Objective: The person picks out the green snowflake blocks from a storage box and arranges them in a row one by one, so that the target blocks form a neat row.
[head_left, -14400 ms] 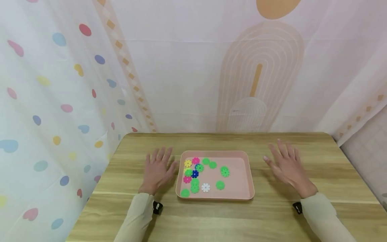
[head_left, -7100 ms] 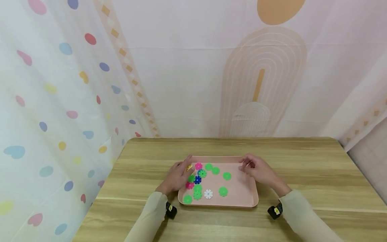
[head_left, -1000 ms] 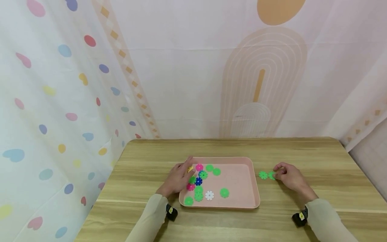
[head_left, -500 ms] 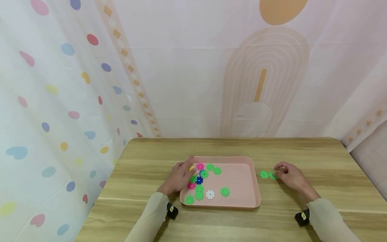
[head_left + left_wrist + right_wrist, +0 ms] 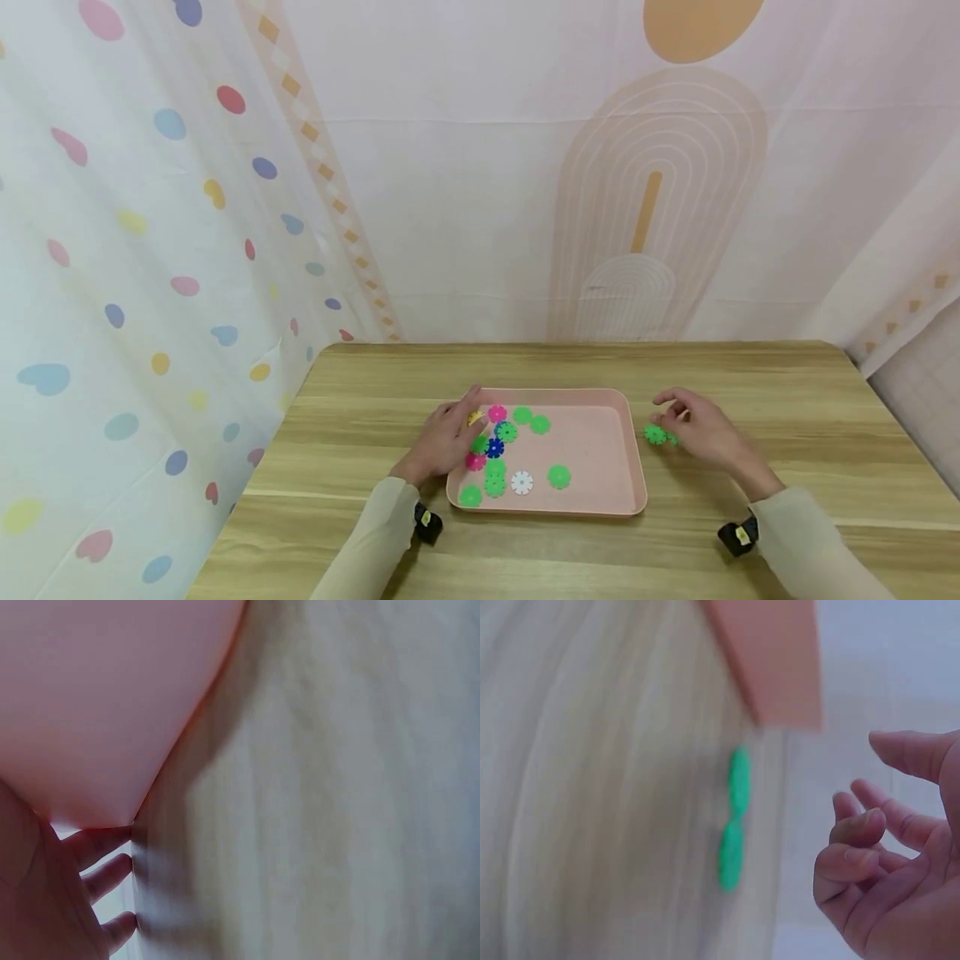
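No text, numbers or brands were readable in any view. A tiny dark mark (image 5: 596, 288) on the pale pink printed fabric curtain (image 5: 465, 192), far side, right of centre, was too small to make out. Small yellow-and-white patches (image 5: 426, 517) sat on the boxy black left-wrist device (image 5: 430, 532) and boxy black right-wrist device (image 5: 731, 541); any print there was illegible.

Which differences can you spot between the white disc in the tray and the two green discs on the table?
Place: the white disc lies inside the pink tray; the green discs lie on the table, right of the tray.
Spacing: the white disc sits apart; the green discs appear to touch each other.
Shared: both kinds are round and lie flat.
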Available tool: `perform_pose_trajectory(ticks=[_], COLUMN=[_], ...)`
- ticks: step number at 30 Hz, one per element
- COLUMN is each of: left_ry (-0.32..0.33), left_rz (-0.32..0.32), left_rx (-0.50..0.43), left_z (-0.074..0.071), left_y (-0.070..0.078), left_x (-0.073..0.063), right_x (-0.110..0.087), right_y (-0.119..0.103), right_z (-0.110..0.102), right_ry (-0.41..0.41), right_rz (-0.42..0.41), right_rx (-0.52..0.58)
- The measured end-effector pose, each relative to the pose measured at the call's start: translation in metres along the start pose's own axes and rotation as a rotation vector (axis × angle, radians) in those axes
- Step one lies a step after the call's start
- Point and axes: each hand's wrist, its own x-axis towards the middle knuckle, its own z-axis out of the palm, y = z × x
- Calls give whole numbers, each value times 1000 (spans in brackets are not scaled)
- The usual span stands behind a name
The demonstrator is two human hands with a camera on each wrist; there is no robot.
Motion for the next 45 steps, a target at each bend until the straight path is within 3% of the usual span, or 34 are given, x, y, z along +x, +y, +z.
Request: perform_pose_trajectory(ticks=[11,19,23,33,45], left_ry=[1,1,0,-1,12], left_rz=[-1,0,8,15,22], left_rx=[-8,-22,-27,-21,-26], left_z=[0,-1,-1,-1,-1], left_y=[4,8,9,7,1], left_x=[-1,-2,-4,-9,-3], right_x=[6,2,0,-1,-1], right_y=[-40,-46,-46,-41,-42], right_z=[38,76,90,106,110], right_ry=[-86,-280,-324,-312,-271], right_rz=[-168,-171,-143,-130,-136], right_rx=[89,88,76,61,-11])
